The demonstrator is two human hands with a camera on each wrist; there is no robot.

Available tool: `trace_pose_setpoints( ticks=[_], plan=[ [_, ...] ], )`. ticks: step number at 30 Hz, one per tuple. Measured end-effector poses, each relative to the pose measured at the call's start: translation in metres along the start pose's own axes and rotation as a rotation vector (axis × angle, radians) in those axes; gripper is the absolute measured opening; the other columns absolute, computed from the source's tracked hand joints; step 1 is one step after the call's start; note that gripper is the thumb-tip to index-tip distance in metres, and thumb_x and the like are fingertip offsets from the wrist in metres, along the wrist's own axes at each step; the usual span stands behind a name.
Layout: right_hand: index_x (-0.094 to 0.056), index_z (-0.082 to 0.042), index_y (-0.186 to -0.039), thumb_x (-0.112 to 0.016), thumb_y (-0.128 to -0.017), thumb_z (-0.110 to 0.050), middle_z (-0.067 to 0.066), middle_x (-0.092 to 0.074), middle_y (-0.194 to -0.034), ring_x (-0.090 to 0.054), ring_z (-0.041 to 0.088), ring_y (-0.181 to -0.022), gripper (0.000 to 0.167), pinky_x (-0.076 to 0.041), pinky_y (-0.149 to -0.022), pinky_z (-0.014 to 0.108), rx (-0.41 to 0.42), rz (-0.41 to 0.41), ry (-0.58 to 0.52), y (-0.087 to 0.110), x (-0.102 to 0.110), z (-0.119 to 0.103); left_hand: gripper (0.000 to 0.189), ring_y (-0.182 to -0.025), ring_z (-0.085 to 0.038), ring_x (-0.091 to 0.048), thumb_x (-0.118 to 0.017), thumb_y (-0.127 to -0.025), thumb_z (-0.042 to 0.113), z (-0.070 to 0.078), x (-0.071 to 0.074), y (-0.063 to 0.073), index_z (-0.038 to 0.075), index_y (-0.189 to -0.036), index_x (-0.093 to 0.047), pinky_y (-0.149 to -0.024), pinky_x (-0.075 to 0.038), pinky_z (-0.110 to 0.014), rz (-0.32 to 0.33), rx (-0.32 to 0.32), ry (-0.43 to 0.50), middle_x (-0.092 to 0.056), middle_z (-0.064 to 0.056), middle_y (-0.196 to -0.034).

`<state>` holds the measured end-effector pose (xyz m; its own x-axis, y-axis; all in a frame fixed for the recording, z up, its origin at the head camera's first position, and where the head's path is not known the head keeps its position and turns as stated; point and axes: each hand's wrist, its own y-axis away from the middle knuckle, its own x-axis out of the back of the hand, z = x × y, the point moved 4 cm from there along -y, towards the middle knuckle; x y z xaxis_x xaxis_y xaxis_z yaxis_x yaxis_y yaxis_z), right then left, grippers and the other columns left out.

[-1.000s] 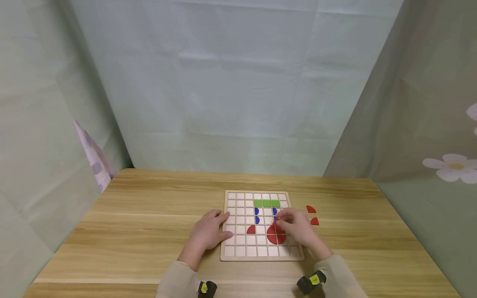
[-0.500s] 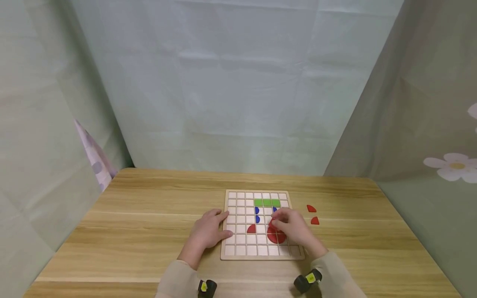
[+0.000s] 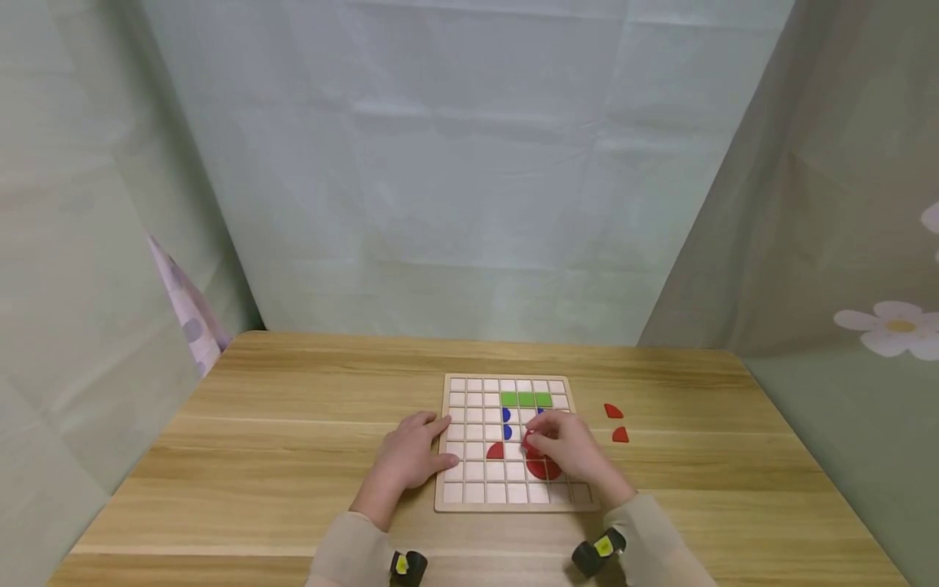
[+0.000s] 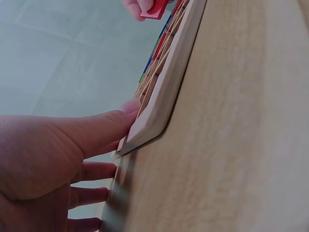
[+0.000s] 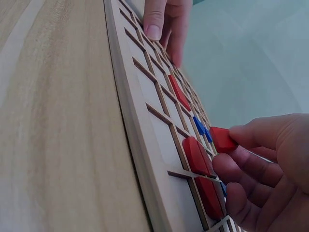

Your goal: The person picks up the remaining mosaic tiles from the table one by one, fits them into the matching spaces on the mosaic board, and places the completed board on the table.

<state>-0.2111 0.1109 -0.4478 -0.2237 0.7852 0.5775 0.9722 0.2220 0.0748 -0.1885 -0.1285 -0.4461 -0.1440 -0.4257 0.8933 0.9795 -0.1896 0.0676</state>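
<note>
Pinching a red tile (image 5: 223, 139) over the wooden grid board (image 3: 516, 507)

Holds the red tile clamped between thumb and fingers of the right hand (image 3: 569, 447), clear of the cells and above the right half of the board. Cannot make out the tile's whole outline behind the fingertips. Has the lower fingers curled just beside two curve-edged red tiles (image 5: 198, 157) set in neighbouring cells; cannot tell whether touching.

Rests the left hand (image 3: 411, 453) at the board's left side, with thumb and fingers apart and the thumb lying on the rim.

On the board, between the hands, shows a red quarter-circle tile (image 3: 495, 451) in one cell. Has two blue half-circle tiles (image 3: 507, 432) one column to the right and farther back, one behind the other, each with the curve facing right. Shows part of another blue tile (image 3: 540, 412) beside the right fingertips. Behind the blue, carries a row of three green square tiles (image 3: 526, 399).

Right of the board, has two loose red quarter-circle pieces (image 3: 620, 434) lying near each other on the wood-grain table (image 3: 293, 456).

Wears beige sleeves (image 3: 352, 554) and, at each wrist, a black device with a yellow label (image 3: 598, 553). Faces a pale green curtain (image 3: 469, 163), with a white flower (image 3: 898, 326) printed at the right side.
</note>
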Motion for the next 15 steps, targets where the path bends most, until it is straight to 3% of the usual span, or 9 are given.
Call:
trace_pose_setpoints(
  ticks=[15],
  plan=[
    [-0.066, -0.012, -0.089, -0.068, -0.086, -0.011, 0.000, -0.064, -0.087, -0.056, 0.014, -0.080, 0.004, -0.050, -0.072, 0.026, 0.030, -0.001, 0.045, -0.0002, -0.0085, -0.0073, 0.062, -0.131, -0.035, -0.041, -0.072, -0.082, 0.037, -0.0001, -0.0006, 0.0002, 0.012, -0.135, -0.054, -0.102, -0.038, -0.056, 0.002, 0.000, 0.012, -0.047, -0.015, -0.140]
  ],
)
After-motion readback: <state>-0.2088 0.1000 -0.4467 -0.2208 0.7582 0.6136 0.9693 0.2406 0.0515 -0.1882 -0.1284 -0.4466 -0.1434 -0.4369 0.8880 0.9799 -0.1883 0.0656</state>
